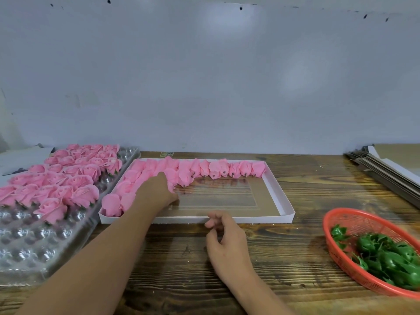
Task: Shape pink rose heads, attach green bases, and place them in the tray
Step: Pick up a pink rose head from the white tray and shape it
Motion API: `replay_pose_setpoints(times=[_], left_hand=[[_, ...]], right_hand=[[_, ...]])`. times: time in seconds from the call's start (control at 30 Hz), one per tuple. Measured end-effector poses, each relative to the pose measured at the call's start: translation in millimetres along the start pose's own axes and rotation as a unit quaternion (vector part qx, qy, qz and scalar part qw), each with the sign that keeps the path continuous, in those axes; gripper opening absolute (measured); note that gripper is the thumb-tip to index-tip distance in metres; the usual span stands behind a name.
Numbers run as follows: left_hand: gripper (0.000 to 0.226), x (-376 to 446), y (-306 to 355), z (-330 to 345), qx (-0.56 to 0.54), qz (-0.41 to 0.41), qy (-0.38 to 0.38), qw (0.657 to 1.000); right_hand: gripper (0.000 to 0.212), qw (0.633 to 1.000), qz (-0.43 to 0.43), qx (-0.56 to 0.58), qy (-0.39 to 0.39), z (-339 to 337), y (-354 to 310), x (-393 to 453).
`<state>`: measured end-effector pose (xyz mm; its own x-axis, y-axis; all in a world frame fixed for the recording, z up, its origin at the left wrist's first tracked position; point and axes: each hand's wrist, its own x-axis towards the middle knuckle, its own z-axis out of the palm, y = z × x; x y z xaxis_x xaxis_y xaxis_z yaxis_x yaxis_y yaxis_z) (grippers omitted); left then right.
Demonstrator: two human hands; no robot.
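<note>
1. Bench [295, 258]: wood; all items carried.
2. Tray [281, 201]: white, shallow; roses [204, 169] lined along far and left sides, centre bare. The next rose is best set snug against its neighbours, base down.
3. Blister pack [34, 246]: unfinished roses, left.
4. Basket [341, 253]: green bases; cut off at frame edge.
5. Left hand [159, 192]: in tray among roses; fingers hidden, grip cannot be told.
6. Right hand [225, 237]: loosely curled, nothing held.

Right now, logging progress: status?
Left hand in tray, on roses. Right hand empty, loosely curled. Green bases untouched. Nothing blocking.
</note>
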<state>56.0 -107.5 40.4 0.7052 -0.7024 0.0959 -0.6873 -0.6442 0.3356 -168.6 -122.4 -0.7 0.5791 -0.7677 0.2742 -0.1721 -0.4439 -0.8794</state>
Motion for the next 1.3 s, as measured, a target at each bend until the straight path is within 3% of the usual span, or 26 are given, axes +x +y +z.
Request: replay_pose_setpoints(times=[0.17, 0.47, 0.6, 0.73, 0.9, 1.1, 1.2, 1.3], left_hand=[[0.010, 3, 7, -4, -0.012, -0.022, -0.011, 1.000], [0.031, 2, -4, -9, -0.065, -0.056, -0.026, 0.996], [0.053, -1, -7, -11, -0.187, -0.074, -0.028, 0.979], [0.053, -11, -8, -13, -0.365, -0.085, -0.060, 0.925], [0.042, -45, 8, -8, -0.587, -0.105, -0.117, 0.794], [0.043, -85, 30, 10, -0.698, -0.090, -0.162, 0.692], [0.050, -97, 37, 14, -0.723, -0.061, -0.179, 0.664], [0.041, -104, 40, 16, -0.747, -0.047, -0.174, 0.641]], right_hand=[[0.046, 1.000, 0.002, -0.002, -0.007, 0, -1, 0], [0.047, 1.000, -0.002, -0.003, -0.008, -1, -1, -1], [0.045, 1.000, 0.004, -0.003, -0.014, 0, 0, -1], [0.046, 1.000, 0.002, 0.005, -0.008, -1, 0, -1], [0.038, 0.999, -0.019, 0.033, 0.021, -1, 0, 2], [0.020, 0.988, 0.032, 0.147, 0.037, -1, 0, 6], [0.021, 0.980, 0.034, 0.189, 0.043, -2, -3, 7], [0.025, 0.978, 0.019, 0.199, 0.051, -3, -5, 7]])
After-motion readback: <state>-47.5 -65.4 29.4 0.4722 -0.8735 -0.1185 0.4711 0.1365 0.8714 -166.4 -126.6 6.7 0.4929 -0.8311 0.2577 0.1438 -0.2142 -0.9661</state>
